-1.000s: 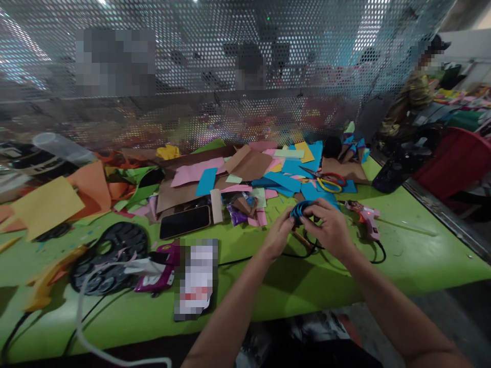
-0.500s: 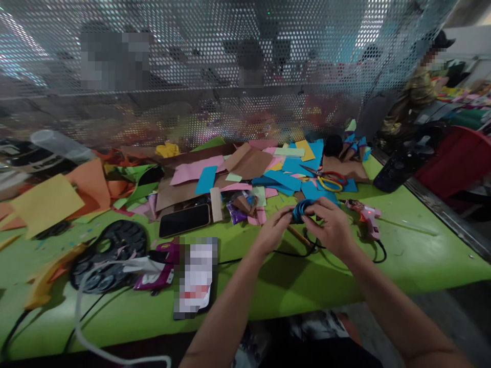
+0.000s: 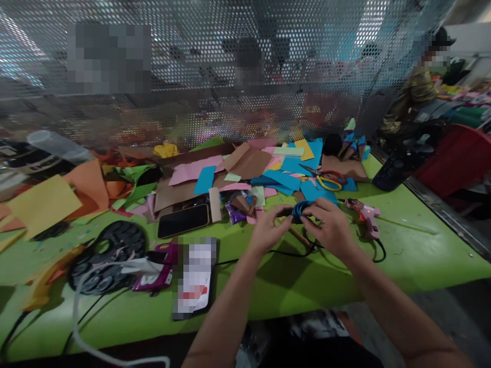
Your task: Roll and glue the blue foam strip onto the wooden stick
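Between my two hands, above the green table (image 3: pixel 276 294), is a small blue coiled strip (image 3: pixel 298 210) that looks like craft foam or paper. My left hand (image 3: pixel 269 231) pinches its left side with thumb and fingers. On the other side, my right hand (image 3: pixel 329 225) grips the coil with its fingertips, hiding part of it. Below the hands lies a brown stick (image 3: pixel 298 236), partly covered, with a black cable beside it. To the right of my right hand rests a pink glue gun (image 3: pixel 367 219) with a red light. Scissors (image 3: pixel 329 180) with red and yellow handles lie behind the hands.
Coloured sheets and scraps, including a brown sheet (image 3: pixel 245 159), pile along the perforated metal screen (image 3: pixel 215 66). On the left are a black phone (image 3: pixel 184 221), a second phone (image 3: pixel 195 276), a black round tray (image 3: pixel 130 235) and a yellow glue gun (image 3: pixel 46 278). A dark bottle (image 3: pixel 395 166) stands right.
My left hand's fingers have shifted on the blue coil, with the thumb now more extended beneath it. My right hand keeps its hold. The view has moved very slightly.
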A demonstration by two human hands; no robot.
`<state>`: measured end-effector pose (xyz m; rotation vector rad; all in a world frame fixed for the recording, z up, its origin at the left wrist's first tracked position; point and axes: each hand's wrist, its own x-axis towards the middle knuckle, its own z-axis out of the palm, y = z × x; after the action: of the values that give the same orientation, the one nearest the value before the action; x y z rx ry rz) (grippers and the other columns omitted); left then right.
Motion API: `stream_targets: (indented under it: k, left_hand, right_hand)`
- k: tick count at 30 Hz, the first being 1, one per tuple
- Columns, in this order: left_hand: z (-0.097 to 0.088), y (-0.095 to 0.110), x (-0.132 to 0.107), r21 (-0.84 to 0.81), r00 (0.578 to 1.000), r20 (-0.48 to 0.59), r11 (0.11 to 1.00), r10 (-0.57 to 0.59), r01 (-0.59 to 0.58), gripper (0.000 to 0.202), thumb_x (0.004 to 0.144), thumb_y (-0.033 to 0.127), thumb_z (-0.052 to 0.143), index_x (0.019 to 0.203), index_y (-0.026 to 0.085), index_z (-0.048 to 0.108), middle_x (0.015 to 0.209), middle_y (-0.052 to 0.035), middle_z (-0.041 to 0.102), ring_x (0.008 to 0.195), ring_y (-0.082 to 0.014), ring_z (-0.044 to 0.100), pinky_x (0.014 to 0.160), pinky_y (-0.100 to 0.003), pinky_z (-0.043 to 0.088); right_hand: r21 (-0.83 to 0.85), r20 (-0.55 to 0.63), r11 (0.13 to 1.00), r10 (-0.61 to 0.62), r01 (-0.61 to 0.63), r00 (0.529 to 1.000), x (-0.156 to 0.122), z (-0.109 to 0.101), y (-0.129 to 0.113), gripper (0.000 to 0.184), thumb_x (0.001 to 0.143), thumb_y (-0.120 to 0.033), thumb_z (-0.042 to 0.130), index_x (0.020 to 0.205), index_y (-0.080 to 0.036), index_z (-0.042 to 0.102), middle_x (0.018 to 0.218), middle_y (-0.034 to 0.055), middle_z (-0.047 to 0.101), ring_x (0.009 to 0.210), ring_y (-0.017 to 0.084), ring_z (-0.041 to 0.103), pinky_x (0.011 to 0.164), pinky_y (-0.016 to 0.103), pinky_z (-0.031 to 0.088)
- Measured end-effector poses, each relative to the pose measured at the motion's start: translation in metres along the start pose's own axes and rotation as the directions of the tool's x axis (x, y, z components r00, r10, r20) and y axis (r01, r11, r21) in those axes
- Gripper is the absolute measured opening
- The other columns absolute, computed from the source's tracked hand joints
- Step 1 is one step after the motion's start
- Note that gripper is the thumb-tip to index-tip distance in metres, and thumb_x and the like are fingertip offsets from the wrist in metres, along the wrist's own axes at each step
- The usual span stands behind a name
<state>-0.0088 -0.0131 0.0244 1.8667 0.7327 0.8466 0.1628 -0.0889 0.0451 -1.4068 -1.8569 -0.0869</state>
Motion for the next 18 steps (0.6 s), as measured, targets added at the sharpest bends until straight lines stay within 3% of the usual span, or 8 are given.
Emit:
stream_targets:
  k: [7, 18]
  left_hand:
    - [0.0005, 0.0024, -0.0017, 0.116, 0.998, -0.045, 0.992, 0.052, -0.046, 0.026, 0.083, 0.02, 0.056, 0.105, 0.017, 0.07, 0.104, -0.0058, 0.075, 0.095, -0.02, 0.069, 0.088, -0.031, 0.052]
    - [0.0052, 0.0055, -0.0034, 0.144, 0.997, -0.075, 0.989, 0.027, -0.016, 0.031, 0.08, 0.017, 0.052, 0.104, 0.016, 0.071, 0.102, -0.0056, 0.076, 0.093, -0.0211, 0.069, 0.086, -0.031, 0.051]
  right_hand:
    - [-0.079, 0.01, 0.996, -0.028, 0.028, 1.0, -0.0012, 0.0021, -0.0008, 0.013, 0.088, -0.021, 0.057, 0.083, -0.022, 0.068, 0.083, 0.0066, 0.063, 0.079, 0.021, 0.058, 0.069, 0.032, 0.043]
    - [-0.141, 0.037, 0.987, -0.071, 0.075, 0.997, -0.0021, 0.007, -0.0021, 0.013, 0.09, -0.02, 0.056, 0.083, -0.022, 0.067, 0.082, 0.0064, 0.063, 0.08, 0.022, 0.057, 0.071, 0.034, 0.042]
